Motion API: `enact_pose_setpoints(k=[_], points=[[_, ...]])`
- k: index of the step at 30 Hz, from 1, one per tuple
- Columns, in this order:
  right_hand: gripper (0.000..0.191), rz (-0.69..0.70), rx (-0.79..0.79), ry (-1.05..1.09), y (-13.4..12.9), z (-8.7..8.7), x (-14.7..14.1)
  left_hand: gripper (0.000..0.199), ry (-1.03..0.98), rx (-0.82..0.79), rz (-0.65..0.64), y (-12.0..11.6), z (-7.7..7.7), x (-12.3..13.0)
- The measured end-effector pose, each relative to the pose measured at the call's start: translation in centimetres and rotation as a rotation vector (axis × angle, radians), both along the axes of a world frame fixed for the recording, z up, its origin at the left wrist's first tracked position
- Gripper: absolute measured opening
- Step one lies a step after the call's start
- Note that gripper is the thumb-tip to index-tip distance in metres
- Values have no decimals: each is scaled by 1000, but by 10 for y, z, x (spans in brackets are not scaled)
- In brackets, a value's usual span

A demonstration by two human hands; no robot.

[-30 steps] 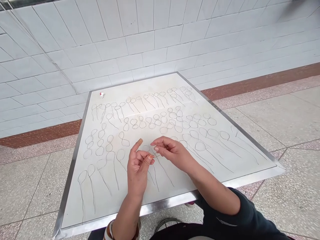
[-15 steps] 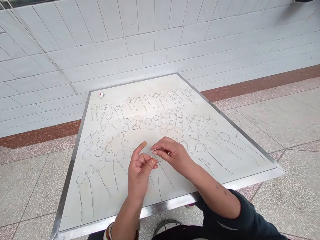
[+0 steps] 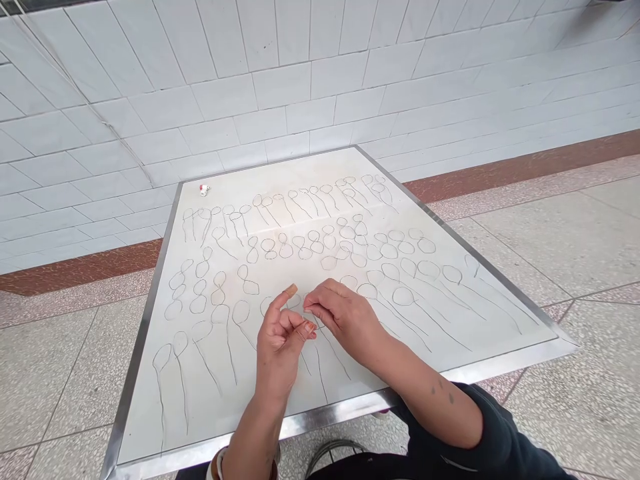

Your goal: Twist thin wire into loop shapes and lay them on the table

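Over the near middle of the white table, my left hand [image 3: 283, 340] pinches a thin wire between thumb and a finger, its index finger raised. Just right of it, my right hand [image 3: 345, 317] is closed at the fingertips on the same wire, as far as can be seen. The wire between them is very thin and partly hidden. Around both hands lie wires with a single loop and long tails, such as the looped wire [image 3: 403, 297] to the right and another looped wire [image 3: 181, 343] to the left. Beyond them are wires bent into figure-eights [image 3: 243, 280].
The table [image 3: 350, 404] has a metal edge and carries several rows of bent wires. A small white and red object [image 3: 205, 190] sits at its far left corner. A tiled wall [image 3: 280, 87] stands behind, and part of a round metal item [image 3: 335, 448] shows below the near edge.
My right hand has turned slightly, its fingertips now a little lower near the left thumb. My left hand has barely moved.
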State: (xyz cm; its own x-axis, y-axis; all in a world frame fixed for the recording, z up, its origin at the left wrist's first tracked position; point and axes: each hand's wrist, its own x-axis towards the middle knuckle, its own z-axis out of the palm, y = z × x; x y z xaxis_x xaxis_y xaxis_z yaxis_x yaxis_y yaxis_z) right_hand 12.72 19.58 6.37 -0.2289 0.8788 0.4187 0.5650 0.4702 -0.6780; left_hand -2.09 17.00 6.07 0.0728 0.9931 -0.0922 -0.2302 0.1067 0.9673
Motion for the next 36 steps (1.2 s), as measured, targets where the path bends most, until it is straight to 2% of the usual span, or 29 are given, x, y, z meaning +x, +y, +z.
enact_pose_setpoints(k=[3,6,10,14,21,27,31,34,36], points=[[8,-26,-44,96,2,-3,-2,54,-16,8,8,0,-3,1],[11,-34,-73,157,4,-6,-1,57,7,8,-16,1,-3,0],[10,35,-75,177,7,-10,1,56,93,18,-44,3,1,-4],[13,115,-33,206,7,-11,2,50,134,22,2,3,3,-8],[18,167,-8,161,6,-8,3,53,-117,-48,-57,5,1,-11],[20,157,77,154,5,-11,2,54,-284,-121,-34,6,0,-8],[16,106,-56,216,4,-5,1,51,-272,-76,28,6,2,-8],[25,76,-296,269,3,3,4,51,-254,-27,112,7,5,-11],[27,126,-435,277,3,8,6,52,-264,-8,171,8,5,-14]])
